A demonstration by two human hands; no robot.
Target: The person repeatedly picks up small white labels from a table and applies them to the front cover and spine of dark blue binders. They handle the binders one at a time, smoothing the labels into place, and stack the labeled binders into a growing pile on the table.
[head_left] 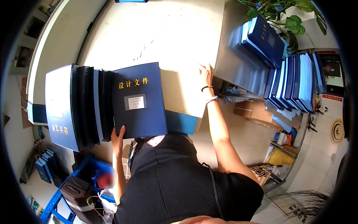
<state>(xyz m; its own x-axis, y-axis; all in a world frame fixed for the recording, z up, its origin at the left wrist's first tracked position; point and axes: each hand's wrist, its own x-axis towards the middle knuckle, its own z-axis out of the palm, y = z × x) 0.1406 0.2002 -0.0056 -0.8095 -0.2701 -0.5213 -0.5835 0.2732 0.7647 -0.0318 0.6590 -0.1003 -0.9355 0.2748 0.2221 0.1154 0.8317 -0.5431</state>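
hands (118, 136) (205, 75): 2 | gold-lettered covers (56, 108) (140, 117) (265, 41): 3 | binders (305, 82): overlapping, uncountable | leafy plant (295, 24): 1 | woven disc (337, 131): 1

A person wears a black short-sleeved top (190, 179) with a thin seam and dark cord (215, 187); the right wrist (209, 93) has a beaded bracelet (207, 87), pale bangle (211, 98) and red band (212, 100).

Left grip (118, 136) on a blue folder (141, 120), right grip (205, 75) near the edge of a white table (175, 41)
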